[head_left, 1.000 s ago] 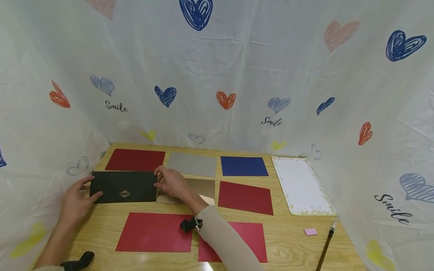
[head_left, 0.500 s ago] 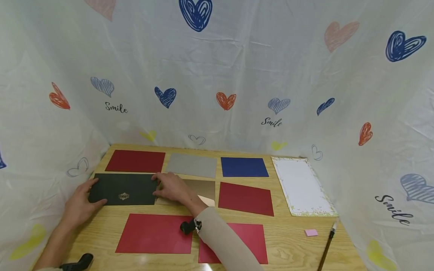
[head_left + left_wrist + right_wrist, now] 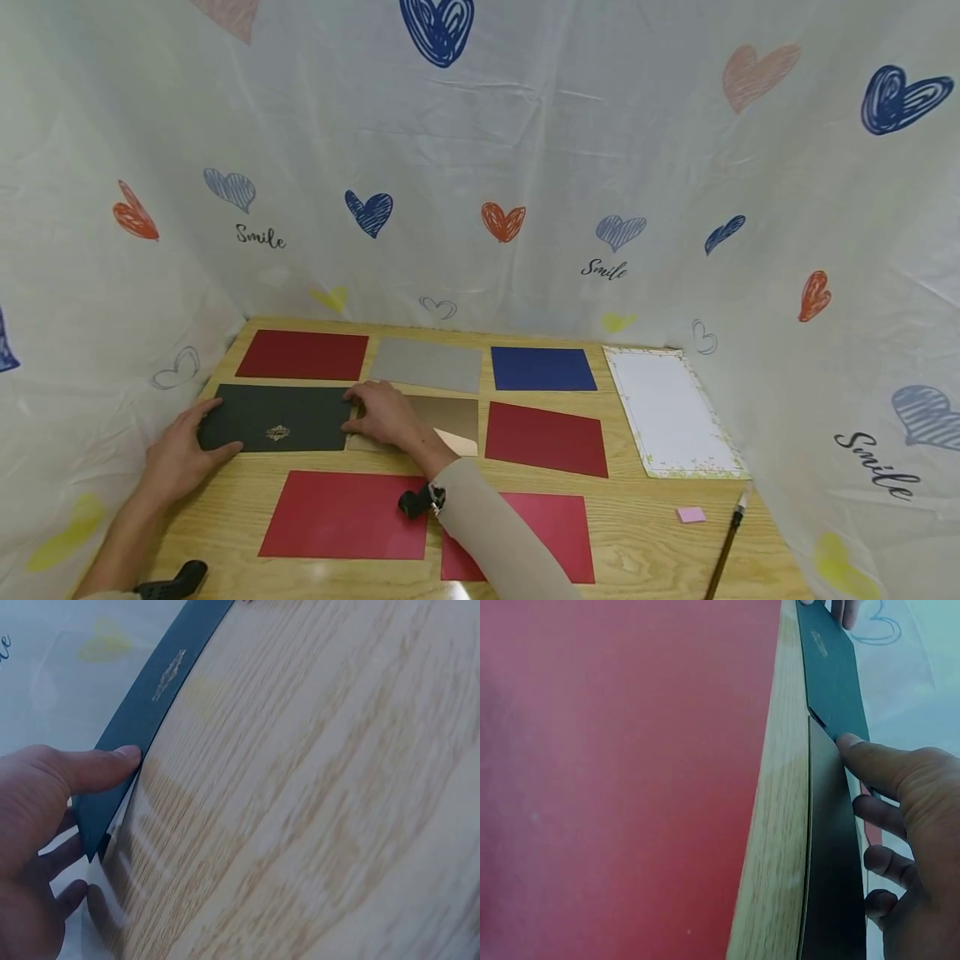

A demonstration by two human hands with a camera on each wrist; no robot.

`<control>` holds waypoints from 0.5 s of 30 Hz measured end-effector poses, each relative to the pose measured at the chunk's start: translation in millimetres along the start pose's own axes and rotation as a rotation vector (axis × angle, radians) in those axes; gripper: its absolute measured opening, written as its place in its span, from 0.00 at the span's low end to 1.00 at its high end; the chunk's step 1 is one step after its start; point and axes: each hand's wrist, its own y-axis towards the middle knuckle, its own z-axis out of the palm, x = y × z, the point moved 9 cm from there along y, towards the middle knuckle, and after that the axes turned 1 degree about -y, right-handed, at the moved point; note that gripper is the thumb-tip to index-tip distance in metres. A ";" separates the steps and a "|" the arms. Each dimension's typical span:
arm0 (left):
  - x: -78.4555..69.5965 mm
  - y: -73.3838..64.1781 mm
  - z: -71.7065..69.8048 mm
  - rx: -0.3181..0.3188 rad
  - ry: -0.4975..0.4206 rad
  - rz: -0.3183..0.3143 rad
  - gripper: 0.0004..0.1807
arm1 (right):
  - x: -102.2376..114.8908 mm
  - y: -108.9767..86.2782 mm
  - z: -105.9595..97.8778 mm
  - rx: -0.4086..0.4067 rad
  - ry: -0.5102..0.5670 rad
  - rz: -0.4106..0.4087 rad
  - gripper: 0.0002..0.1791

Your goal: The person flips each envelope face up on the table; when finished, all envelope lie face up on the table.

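A dark green envelope (image 3: 285,417) with a small gold emblem lies at the left of the table, very low over or on the wood. My left hand (image 3: 178,460) pinches its left end; in the left wrist view the thumb (image 3: 112,769) is on top and other fingers are behind the edge. At the opposite end, my right hand (image 3: 384,414) pinches the right edge between thumb and fingers. Partly under that hand is a gold-brown envelope (image 3: 450,415) with a pale flap. In the right wrist view, the green envelope's corner meets the brown one (image 3: 836,847).
Around it lie a dark red envelope (image 3: 300,354), a grey one (image 3: 426,364), a blue one (image 3: 543,368) and several red ones, including a front one (image 3: 341,517). At right are a bordered white sheet (image 3: 671,412), pink sticky notes (image 3: 691,514) and a brush (image 3: 726,550).
The green envelope has come down slightly toward the table. My left hand has shifted a little right and toward me, its thumb further over the envelope; my right hand has lowered slightly.
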 end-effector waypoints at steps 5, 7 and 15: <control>2.3 0.0 0.1 0.008 0.033 -0.020 0.48 | -1.5 -0.7 1.8 0.011 -0.015 0.018 0.26; 3.7 0.3 0.2 0.020 0.042 -0.034 0.48 | -1.3 -1.0 2.0 0.017 -0.014 0.021 0.26; 9.3 -0.6 1.7 0.062 0.056 -0.071 0.50 | 0.4 -1.2 4.5 0.041 -0.048 0.009 0.25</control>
